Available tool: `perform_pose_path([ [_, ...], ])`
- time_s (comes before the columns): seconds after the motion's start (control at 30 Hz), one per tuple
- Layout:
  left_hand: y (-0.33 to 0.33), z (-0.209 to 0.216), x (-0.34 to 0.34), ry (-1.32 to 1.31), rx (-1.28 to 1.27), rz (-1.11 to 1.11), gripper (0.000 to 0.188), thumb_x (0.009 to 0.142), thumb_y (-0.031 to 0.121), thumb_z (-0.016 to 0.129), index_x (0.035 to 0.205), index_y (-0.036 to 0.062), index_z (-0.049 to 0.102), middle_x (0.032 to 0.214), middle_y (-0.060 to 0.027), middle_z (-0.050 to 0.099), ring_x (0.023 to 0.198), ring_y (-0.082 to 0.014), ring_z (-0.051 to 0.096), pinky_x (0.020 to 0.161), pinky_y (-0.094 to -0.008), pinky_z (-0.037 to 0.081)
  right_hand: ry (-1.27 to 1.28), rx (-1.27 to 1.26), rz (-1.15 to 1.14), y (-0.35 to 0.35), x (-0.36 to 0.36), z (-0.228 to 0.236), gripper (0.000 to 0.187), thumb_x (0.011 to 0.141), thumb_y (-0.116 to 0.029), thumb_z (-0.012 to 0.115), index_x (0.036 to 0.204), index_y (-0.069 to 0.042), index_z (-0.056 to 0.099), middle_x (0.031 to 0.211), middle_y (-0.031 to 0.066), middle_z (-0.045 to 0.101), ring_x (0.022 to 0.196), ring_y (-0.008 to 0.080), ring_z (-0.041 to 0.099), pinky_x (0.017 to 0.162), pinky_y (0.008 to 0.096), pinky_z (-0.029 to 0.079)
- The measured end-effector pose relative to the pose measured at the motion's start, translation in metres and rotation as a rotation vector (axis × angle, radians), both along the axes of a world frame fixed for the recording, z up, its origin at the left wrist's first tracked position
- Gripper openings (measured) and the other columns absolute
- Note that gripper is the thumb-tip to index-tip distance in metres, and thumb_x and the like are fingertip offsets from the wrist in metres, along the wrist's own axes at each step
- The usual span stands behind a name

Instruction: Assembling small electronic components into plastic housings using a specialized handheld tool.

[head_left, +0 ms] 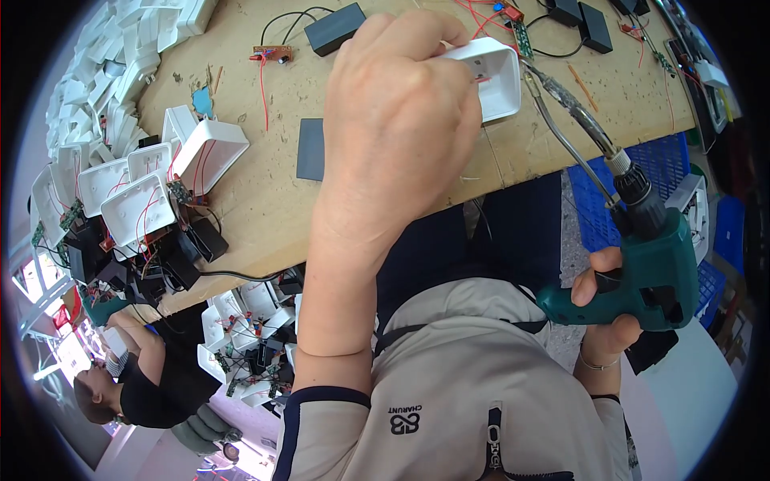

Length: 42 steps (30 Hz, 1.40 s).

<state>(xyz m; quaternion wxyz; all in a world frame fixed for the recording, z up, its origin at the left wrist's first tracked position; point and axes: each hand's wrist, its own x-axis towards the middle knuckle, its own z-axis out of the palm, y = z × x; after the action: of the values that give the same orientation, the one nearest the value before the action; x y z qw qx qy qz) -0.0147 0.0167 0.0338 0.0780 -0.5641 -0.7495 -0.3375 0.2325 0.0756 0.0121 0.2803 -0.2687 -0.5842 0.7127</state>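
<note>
My left hand [399, 120] is closed over the workbench, its fingers curled at the edge of a small white plastic housing [503, 86]. Most of those fingertips are hidden behind the back of the hand. A green soldering gun [662, 268] sits in my right hand [595, 287], whose fingers wrap its handle. The gun's metal tip and thin feed tube point up and left, ending beside the housing's right edge. Just beyond the housing lie a narrow green circuit board [522, 38] and red wires. A flat dark grey piece [310, 149] lies left of my wrist.
White housings with wires and boards [138, 210] crowd the bench's left side, near a heap of white parts [100, 76]. Black boxes [595, 29] lie at the far edge. Blue crates [593, 210] stand below right. Another person [164, 369] works at lower left.
</note>
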Motion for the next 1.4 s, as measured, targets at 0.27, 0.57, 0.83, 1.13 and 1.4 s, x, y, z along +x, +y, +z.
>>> perform_pose_path([
  [0.27,0.003,-0.01,0.004,0.154,0.046,0.11,0.007,0.064,0.002,0.057,0.067,-0.0017,0.061,0.082,-0.0063,0.059,0.075,-0.0202,0.054,0.066,-0.0295,0.043,-0.024,0.035,-0.006,0.002,0.002,0.002,0.075,0.067,-0.052,0.062,0.111,0.005,0.04,0.098,0.017,0.053,0.065,0.015,0.057,0.054,0.0236,0.049],
  [0.57,0.003,-0.028,-0.002,0.08,0.133,0.12,0.006,0.064,0.001,0.057,0.067,-0.0017,0.06,0.082,-0.0067,0.059,0.073,-0.0211,0.053,0.065,-0.0296,0.043,-0.15,0.1,0.038,0.001,-0.001,0.009,0.075,0.065,-0.049,0.065,0.106,0.01,0.044,0.096,0.0184,0.053,0.066,0.0161,0.058,0.055,0.0221,0.049],
  [0.83,0.0,-0.03,0.0,0.073,0.142,0.108,0.004,0.066,0.001,0.057,0.067,-0.0018,0.06,0.083,-0.0066,0.06,0.075,-0.0213,0.054,0.066,-0.0298,0.043,-0.201,0.08,-0.009,-0.003,-0.007,0.012,0.076,0.063,-0.049,0.067,0.106,0.01,0.045,0.096,0.0182,0.054,0.068,0.0161,0.058,0.057,0.0223,0.049],
  [1.13,0.001,-0.028,0.002,0.09,0.11,0.1,0.004,0.066,0.001,0.057,0.068,-0.002,0.059,0.085,-0.0063,0.059,0.074,-0.0222,0.053,0.067,-0.0302,0.042,-0.196,0.091,-0.004,-0.004,-0.009,0.012,0.076,0.064,-0.046,0.067,0.109,0.01,0.043,0.096,0.0181,0.055,0.069,0.0157,0.058,0.057,0.0223,0.049],
  [1.4,0.003,-0.034,0.004,0.09,0.177,0.087,0.006,0.059,-0.001,0.054,0.063,-0.0037,0.051,0.086,-0.012,0.054,0.074,-0.0268,0.049,0.066,-0.0345,0.04,-0.226,0.087,0.001,-0.006,-0.011,0.012,0.078,0.063,-0.046,0.068,0.111,0.009,0.042,0.097,0.0187,0.054,0.069,0.0159,0.057,0.057,0.0224,0.048],
])
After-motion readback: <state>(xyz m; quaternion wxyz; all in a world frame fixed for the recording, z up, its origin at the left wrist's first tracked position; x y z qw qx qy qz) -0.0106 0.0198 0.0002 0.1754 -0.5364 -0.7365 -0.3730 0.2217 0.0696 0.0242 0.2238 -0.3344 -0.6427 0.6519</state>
